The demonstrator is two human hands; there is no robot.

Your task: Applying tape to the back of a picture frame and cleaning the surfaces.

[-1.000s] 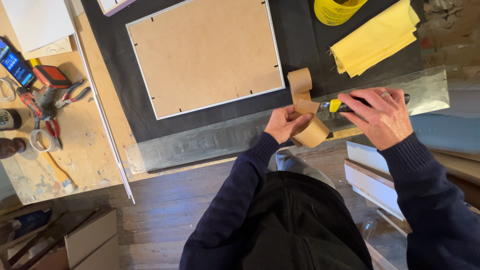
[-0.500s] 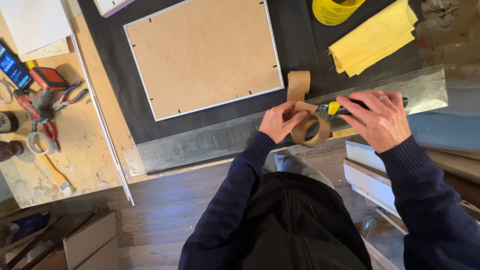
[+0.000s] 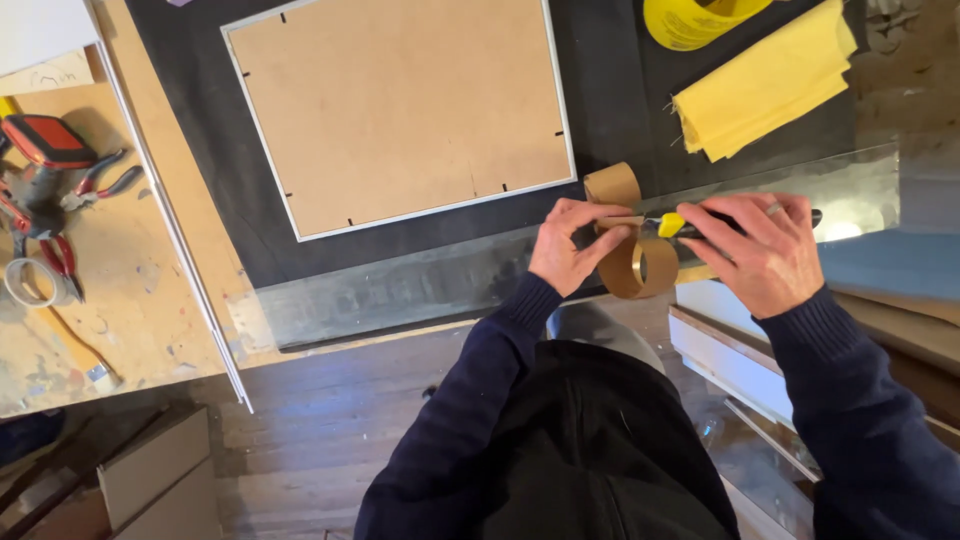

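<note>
Gripping a roll of brown paper tape [image 3: 640, 265], the left hand [image 3: 568, 245] has its fingers curled around the roll's left side at the near edge of the workbench [image 3: 150, 320], thumb on the strip. A loose length of tape [image 3: 612, 186] curls up from the roll toward the far side. The right hand [image 3: 762, 250] lies just right of the roll, fingers bent and closed over a utility knife with a yellow and black handle [image 3: 672, 224], whose yellow end shows between the two hands, close to the roll.

Both hands work over a glass sheet [image 3: 420, 290] lying along the near edge of a black mat [image 3: 600, 90]. On the mat, left of the hands and farther back, a white picture frame [image 3: 400, 110] lies face down, its brown backing board up. A folded yellow cloth [image 3: 765, 85] rests near the mat's far right corner, beside a yellow roll [image 3: 690, 18] at the far edge. At the workbench's left edge lie red-handled pliers [image 3: 100, 182] and a white tape ring [image 3: 25, 285].
</note>
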